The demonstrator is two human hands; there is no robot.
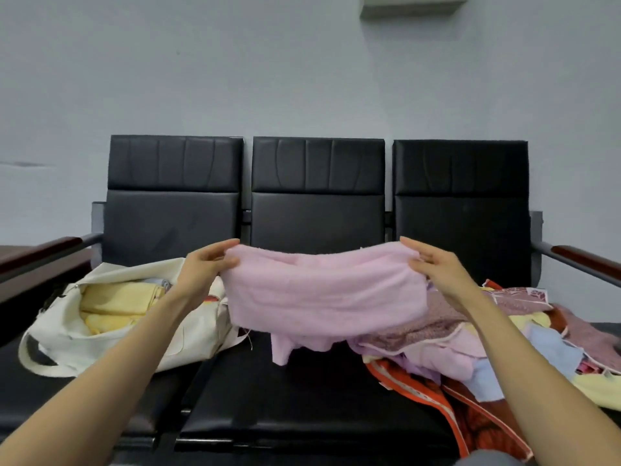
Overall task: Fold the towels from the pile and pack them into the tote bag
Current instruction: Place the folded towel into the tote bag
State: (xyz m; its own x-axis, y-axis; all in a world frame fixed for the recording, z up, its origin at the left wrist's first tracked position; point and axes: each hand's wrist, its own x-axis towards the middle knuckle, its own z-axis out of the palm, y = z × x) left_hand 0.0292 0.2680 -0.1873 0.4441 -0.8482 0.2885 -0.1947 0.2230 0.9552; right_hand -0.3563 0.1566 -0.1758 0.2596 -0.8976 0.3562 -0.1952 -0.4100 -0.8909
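Above the black bench (pixel 302 391), left hand (pixel 205 264) and right hand (pixel 433 264) pinch a pink towel's (pixel 322 297) top corners; folding under way; next, likely halve it, then the tote bag (pixel 100 331).

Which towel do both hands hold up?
The light pink towel, held at its top corners by left hand and right hand; others lie in the pile or tote bag.

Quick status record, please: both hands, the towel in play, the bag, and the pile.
left hand: pinches the pink towel at its top left corner
right hand: pinches its top right corner
pink towel: stretched out in the air above the bench, lower edge hanging
tote bag: open, left on bench, yellow towels inside
pile: right on bench, unfolded
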